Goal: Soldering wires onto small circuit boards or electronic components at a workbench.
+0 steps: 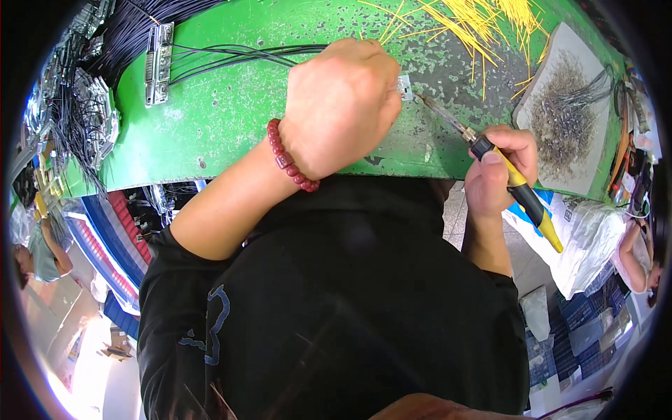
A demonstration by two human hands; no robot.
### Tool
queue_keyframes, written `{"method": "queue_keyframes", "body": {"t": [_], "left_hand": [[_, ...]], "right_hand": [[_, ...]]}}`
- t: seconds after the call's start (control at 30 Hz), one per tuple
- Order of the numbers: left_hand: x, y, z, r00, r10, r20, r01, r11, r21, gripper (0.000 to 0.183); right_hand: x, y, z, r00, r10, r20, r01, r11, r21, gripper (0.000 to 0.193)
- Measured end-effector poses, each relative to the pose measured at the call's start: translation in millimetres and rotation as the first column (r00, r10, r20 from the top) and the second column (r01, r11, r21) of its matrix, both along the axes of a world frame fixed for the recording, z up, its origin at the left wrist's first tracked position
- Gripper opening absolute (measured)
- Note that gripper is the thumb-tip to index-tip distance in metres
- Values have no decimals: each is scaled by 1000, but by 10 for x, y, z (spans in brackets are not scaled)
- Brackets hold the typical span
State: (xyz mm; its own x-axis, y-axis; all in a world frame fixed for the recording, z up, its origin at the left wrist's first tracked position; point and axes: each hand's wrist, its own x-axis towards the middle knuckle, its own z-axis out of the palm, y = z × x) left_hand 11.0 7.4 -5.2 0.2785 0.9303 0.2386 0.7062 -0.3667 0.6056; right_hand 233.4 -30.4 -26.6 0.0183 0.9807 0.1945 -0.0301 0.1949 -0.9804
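My left hand (343, 105), with a red bead bracelet on its wrist, is closed over the green table top. Several black wires (238, 52) run into it from a metal connector (159, 64) on the left. A small pale connector piece (404, 87) with pins sticks out past its fingers, most of which are hidden under the hand. My right hand (486, 183) grips a yellow and black soldering iron (520, 180). The iron slants up and left, and its tip is close beside the pale piece; whether they touch I cannot tell.
Yellow wires (476, 28) lie loose at the back right. A grey board (560, 119) covered in dark residue, with thin wires on it, sits on the right. Bundled black wires with metal connectors (101, 115) crowd the left edge. Other people are at both sides.
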Motion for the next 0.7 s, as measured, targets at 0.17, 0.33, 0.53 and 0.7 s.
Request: {"method": "queue_keyframes", "body": {"t": [0.17,0.33,0.53,0.7], "left_hand": [[-4,-19,-10,1000,0,0,0,1000,-11,9],[-58,-1,-19,995,-62,73,63,998,-18,7],[-82,21,11,994,-55,94,65,993,-102,5],[-73,101,75,995,-96,-29,92,986,-139,9]], "right_hand": [[-5,-8,-17,1000,0,2,0,1000,9,23],[3,-1,0,1000,0,-10,0,1000,0,24],[-32,11,-5,1000,-14,-27,14,1000,-16,24],[-30,23,13,1000,1,-19,-1,1000,-29,25]]}}
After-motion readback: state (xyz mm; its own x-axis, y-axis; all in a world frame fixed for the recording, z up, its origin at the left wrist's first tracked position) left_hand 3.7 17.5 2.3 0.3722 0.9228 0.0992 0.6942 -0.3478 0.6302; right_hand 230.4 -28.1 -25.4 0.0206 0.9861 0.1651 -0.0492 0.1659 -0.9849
